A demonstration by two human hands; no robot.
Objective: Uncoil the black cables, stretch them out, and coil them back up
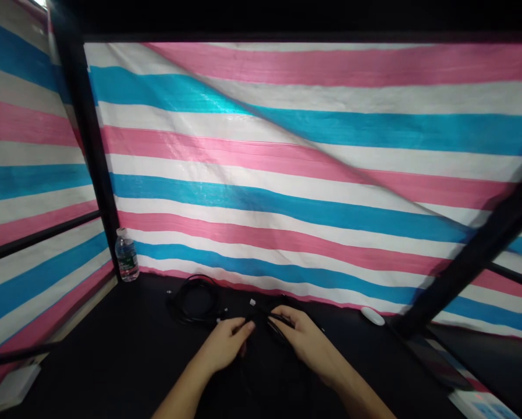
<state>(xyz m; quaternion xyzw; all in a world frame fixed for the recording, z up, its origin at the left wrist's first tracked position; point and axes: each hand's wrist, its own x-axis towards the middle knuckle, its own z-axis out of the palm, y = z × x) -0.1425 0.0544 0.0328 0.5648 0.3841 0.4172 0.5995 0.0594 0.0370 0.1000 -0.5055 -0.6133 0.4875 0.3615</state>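
Note:
My left hand (224,344) and my right hand (299,338) sit close together over the black tabletop (112,326), each pinching a thin black cable (265,314). A small white-tipped connector (252,302) sticks up just beyond my fingers. Further left lies a loose coil of black cable (195,299), not touching either hand. Black on black, the cable's path below my hands is hard to follow.
A plastic water bottle (127,256) stands at the back left corner. A white computer mouse (372,316) lies at the back right. Black frame bars (470,262) and striped tarpaulin (287,174) enclose the table. A white box (11,387) sits at the lower left.

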